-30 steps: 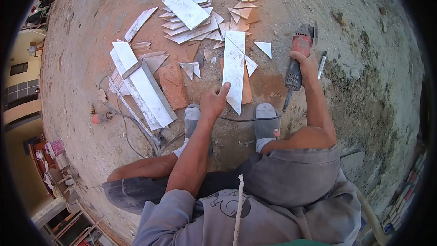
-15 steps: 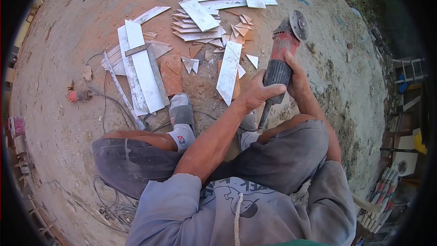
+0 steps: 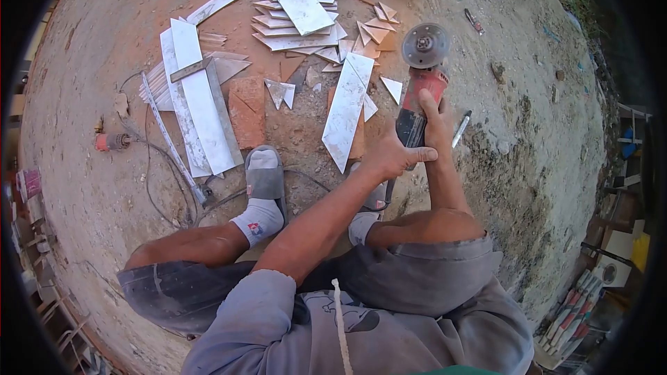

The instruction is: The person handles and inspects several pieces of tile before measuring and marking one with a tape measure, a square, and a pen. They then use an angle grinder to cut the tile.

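My left hand [image 3: 392, 155] wraps round the rear body of an angle grinder [image 3: 411, 123], its thumb lying across the black casing. My right hand [image 3: 438, 125] grips the same grinder from the right, close behind its red head. The grinder points away from me, and its round cutting disc [image 3: 426, 46] faces up towards the camera. Left of the grinder, a white tile with marked lines [image 3: 347, 107] rests at a slant on a brick. A small white triangular offcut [image 3: 392, 89] lies between that tile and the grinder.
Farther left, long white tiles [image 3: 201, 97] carry a metal square [image 3: 191, 69], beside a brick [image 3: 246, 112]. Cut tiles [image 3: 299, 7] are stacked ahead. A pen-like stick [image 3: 461, 129] lies right of my hands. Cables and a red plug [image 3: 111, 142] are on the ground at left.
The grinder has turned, so its disc now faces up more fully, and it sits slightly lower and left. Both hands moved with it. My legs have shifted, and the pen-like stick now shows.
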The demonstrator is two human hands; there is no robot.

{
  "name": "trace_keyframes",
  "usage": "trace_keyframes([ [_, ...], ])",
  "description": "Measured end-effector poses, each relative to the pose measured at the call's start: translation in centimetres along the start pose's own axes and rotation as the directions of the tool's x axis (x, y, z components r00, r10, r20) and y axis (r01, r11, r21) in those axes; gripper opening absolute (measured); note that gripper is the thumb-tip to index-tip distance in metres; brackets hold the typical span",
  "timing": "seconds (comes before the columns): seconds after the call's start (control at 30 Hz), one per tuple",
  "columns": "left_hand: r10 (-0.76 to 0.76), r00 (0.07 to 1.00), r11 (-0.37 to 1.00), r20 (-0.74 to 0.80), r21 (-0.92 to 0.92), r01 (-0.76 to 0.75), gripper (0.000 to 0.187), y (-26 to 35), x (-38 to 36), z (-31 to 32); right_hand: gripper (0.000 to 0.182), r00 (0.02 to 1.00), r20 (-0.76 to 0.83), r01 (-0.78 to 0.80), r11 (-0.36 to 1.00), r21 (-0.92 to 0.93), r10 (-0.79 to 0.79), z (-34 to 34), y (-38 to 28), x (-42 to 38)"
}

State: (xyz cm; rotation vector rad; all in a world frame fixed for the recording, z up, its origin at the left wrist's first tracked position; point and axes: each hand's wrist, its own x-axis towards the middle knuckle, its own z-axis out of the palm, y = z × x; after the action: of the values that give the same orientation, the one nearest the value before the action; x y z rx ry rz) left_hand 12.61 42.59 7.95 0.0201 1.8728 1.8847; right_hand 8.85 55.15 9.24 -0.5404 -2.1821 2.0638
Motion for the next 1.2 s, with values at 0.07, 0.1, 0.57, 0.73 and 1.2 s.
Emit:
trace_keyframes([
  [0.07, -0.037, 0.994, 0.977, 0.099, -0.207, 0.057, 0.082, 0.0, 0.4, -0.1, 0.045, 0.996, -0.063, -0.057, 0.978, 0.198, 0.071, -0.5, 1.4, 0.4],
  [0.1, -0.005, 0.989, 0.963, 0.148, -0.266, 0.045, 0.076, 0.0, 0.5, -0.2, 0.051, 0.984, 0.056, -0.174, 0.869, 0.462, 0.167, -0.9, 2.0, 0.5],
  [0.57, -0.1, 0.877, 0.834, 0.47, -0.441, 0.331, 0.059, -2.3, 3.3, -1.8, 0.07, 0.857, 0.514, -0.471, 0.349, 0.81, -0.037, -1.9, 6.2, 3.0],
  [0.73, -0.139, 0.855, 0.869, 0.499, -0.353, 0.347, 0.057, -2.9, 3.7, -1.4, 0.072, 0.888, 0.457, -0.425, 0.275, 0.862, -0.059, -2.8, 7.4, 2.7],
  [1.2, 0.001, 0.954, 0.973, 0.301, -0.22, 0.068, 0.074, -1.9, 5.7, 0.9, 0.07, 0.938, 0.295, -0.347, 0.535, 0.77, 0.184, -3.1, 5.2, 3.3],
])
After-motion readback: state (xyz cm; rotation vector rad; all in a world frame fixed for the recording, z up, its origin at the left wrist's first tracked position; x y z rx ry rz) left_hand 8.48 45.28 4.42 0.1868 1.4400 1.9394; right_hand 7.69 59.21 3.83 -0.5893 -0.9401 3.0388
